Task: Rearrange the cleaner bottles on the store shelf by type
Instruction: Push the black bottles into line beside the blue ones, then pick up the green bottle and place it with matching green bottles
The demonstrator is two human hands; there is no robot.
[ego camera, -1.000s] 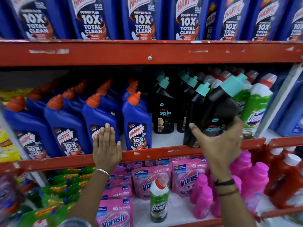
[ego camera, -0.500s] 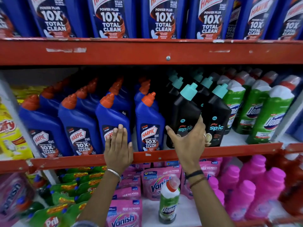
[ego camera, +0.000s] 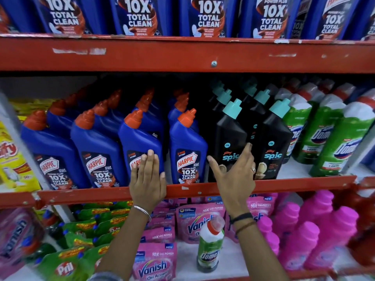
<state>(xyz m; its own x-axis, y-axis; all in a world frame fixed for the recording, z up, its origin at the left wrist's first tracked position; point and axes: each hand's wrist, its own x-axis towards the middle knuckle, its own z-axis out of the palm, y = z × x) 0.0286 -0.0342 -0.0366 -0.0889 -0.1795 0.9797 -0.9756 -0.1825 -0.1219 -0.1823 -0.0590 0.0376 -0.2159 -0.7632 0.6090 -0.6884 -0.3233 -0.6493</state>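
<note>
On the middle shelf (ego camera: pixel 203 188) stand blue Harpic bottles (ego camera: pixel 97 151) with orange caps at the left, black Spic bottles (ego camera: pixel 278 142) with teal caps in the middle, and green Domex bottles (ego camera: pixel 343 147) at the right. My left hand (ego camera: pixel 147 179) lies flat against a front Harpic bottle (ego camera: pixel 140 145), fingers together, holding nothing. My right hand (ego camera: pixel 235 171) is spread open in front of the front-left Spic bottle (ego camera: pixel 230 138), fingers apart around its lower label. A single green Domex bottle (ego camera: pixel 210 246) stands alone on the lower shelf among pink pouches.
Large blue Harpic bottles (ego camera: pixel 140 15) fill the top shelf. The lower shelf holds pink Vanish pouches (ego camera: pixel 155 262), green Pril pouches (ego camera: pixel 67 264) at the left and pink bottles (ego camera: pixel 316 236) at the right. Yellow packs (ego camera: pixel 14 159) sit at the far left.
My right hand carried a black Spic bottle from the right into the front row beside the Harpic bottles, stood it upright and opened off it. My left hand stayed on the Harpic bottle.
</note>
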